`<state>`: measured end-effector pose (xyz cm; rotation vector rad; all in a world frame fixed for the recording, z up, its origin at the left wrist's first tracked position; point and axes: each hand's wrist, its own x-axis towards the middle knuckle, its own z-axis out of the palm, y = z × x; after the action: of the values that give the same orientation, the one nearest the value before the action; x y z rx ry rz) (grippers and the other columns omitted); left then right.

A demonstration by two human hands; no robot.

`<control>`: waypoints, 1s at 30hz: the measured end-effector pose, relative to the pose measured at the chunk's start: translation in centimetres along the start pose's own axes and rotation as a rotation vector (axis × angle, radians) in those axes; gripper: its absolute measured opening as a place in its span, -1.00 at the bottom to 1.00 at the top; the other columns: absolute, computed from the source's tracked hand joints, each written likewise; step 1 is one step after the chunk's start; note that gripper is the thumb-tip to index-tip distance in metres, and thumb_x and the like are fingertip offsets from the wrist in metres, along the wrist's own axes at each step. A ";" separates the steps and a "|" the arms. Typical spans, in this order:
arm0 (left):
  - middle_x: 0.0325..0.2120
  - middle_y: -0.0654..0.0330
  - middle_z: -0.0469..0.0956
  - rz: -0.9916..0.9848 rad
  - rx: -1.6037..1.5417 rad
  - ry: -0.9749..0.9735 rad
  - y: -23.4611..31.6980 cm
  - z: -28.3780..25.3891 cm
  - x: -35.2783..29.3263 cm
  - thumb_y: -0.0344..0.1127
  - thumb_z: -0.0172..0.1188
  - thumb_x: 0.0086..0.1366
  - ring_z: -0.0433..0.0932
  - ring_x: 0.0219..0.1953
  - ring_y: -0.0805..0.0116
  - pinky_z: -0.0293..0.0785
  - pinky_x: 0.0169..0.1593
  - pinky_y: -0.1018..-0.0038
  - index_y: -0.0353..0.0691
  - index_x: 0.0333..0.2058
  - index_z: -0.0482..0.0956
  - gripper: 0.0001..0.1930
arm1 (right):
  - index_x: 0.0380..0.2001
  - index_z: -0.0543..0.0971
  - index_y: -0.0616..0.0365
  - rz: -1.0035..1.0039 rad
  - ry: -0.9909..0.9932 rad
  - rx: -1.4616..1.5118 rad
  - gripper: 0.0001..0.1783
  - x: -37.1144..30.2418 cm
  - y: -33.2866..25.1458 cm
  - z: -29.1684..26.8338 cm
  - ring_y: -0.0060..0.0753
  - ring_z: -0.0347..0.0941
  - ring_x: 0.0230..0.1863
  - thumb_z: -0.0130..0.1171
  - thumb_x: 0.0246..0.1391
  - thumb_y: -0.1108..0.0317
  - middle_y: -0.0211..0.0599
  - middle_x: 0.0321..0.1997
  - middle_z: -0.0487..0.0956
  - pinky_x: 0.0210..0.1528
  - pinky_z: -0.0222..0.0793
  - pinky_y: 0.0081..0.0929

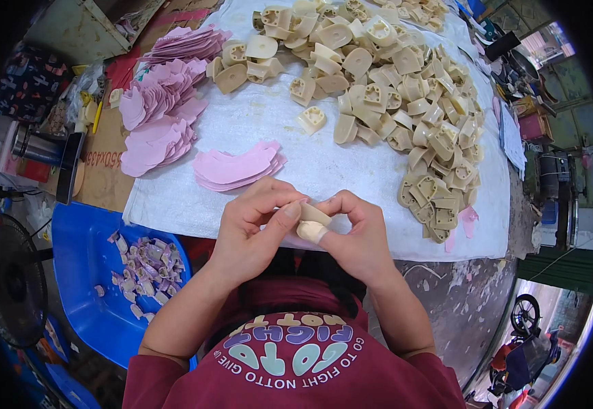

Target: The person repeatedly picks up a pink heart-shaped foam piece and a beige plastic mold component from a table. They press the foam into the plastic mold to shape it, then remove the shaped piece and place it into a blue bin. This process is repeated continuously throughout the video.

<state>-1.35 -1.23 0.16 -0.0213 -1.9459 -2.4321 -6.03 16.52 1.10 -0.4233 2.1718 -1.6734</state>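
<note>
**Pressing a cream heel piece between my fingers**

Looking down from my head, I see both my hands meet just in front of my chest, at the near edge of the white woven sheet (194,198). My left hand (252,228) and my right hand (358,235) are both closed around one small cream plastic heel piece (312,223). My thumbs pinch it from each side.

I think I should hold it firm with the left hand and work slowly with the right, so it does not slip.

Its long side seems to run from upper right to lower left, rounded end toward me. My fingers hide much of it.

A flat pink foam stack (238,167) lies just beyond my hands. A big pile of cream heel pieces (405,88) sits farther right.
</note>
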 end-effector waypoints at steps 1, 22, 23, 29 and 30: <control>-0.22 0.17 0.50 -0.009 -0.002 -0.046 0.0 -0.3 0.0 -0.40 0.13 0.30 0.48 -0.20 0.45 0.45 -0.15 0.48 -0.34 -0.20 0.61 -0.82 | -0.40 0.56 0.21 0.085 -0.069 0.215 -0.83 -0.1 0.2 -0.1 -0.58 0.46 -0.34 0.28 -0.15 0.50 -0.40 -0.39 0.57 -0.27 0.37 -0.53; -0.17 0.19 0.44 0.171 0.326 0.008 -1.1 -0.7 -1.0 -0.44 0.18 0.22 0.45 -0.05 0.31 0.32 0.04 0.38 -0.31 -0.34 0.56 -0.92 | -0.42 0.58 0.20 0.132 -0.111 0.035 -0.82 -0.3 -0.3 0.6 -0.60 0.43 -0.32 0.33 -0.14 0.41 -0.44 -0.43 0.58 -0.24 0.34 -0.53; -0.11 0.19 0.40 0.088 0.152 -0.020 -0.7 -0.8 -1.6 -0.47 0.19 0.21 0.43 -0.06 0.36 0.33 0.01 0.42 -0.29 -0.31 0.55 -0.92 | -0.40 0.58 0.19 0.000 -0.116 -0.092 -0.80 -0.2 -0.8 0.0 -0.56 0.44 -0.29 0.34 -0.14 0.37 -0.43 -0.41 0.58 -0.22 0.34 -0.50; 0.08 0.04 0.23 0.219 -0.156 0.081 -0.8 -1.6 -3.4 -0.64 0.16 0.16 0.46 -0.14 0.45 0.41 -0.09 0.56 -0.27 -0.22 0.50 -0.78 | 0.07 0.45 0.20 -0.595 0.021 -0.408 -0.30 -0.9 -2.5 -0.1 -0.16 0.35 0.15 0.41 -0.18 0.20 -0.14 0.10 0.47 0.15 0.22 -0.26; 0.07 -0.05 0.25 0.261 -0.038 0.098 0.1 -1.4 -3.5 -0.64 0.17 0.15 0.53 -0.20 0.40 0.46 -0.12 0.53 -0.28 -0.23 0.51 -0.79 | 0.12 0.41 0.22 -0.493 0.146 -0.256 -0.27 -1.2 -2.9 0.1 -0.14 0.32 0.20 0.40 -0.16 0.22 -0.09 0.17 0.42 0.19 0.20 -0.24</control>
<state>2.18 -2.60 -0.16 -0.1444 -1.7350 -2.2571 -4.86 16.24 4.01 -1.0063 2.5517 -1.7023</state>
